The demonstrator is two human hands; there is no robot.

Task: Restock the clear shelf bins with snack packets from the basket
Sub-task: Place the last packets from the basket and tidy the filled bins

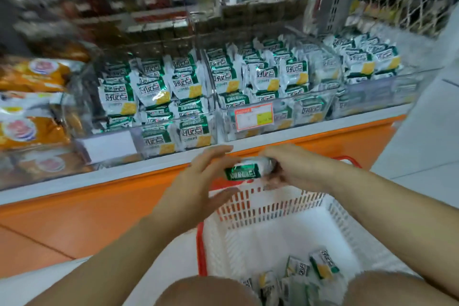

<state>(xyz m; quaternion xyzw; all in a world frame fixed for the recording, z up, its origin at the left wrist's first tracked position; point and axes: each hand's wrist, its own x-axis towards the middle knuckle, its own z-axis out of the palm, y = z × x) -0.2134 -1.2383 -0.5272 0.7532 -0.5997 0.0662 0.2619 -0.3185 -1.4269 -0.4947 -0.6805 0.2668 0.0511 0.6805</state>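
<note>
A green and white snack packet [244, 171] hangs above the basket, just below the shelf's front edge. My right hand [290, 166] grips its right end. My left hand [198, 181] is beside its left end, fingers spread around it and thumb below. The white plastic basket [273, 208] with red rim stands in front of my knees and holds several packets [320, 266] at its near end. Three clear shelf bins [223, 119] above are packed with the same green packets [154, 92].
An orange and white price tag [253, 116] is fixed to the middle bin's front. Orange snack bags [29, 129] fill the bin at the left. The shelf has a white edge and an orange base [99, 204]. Grey floor tiles lie to the right.
</note>
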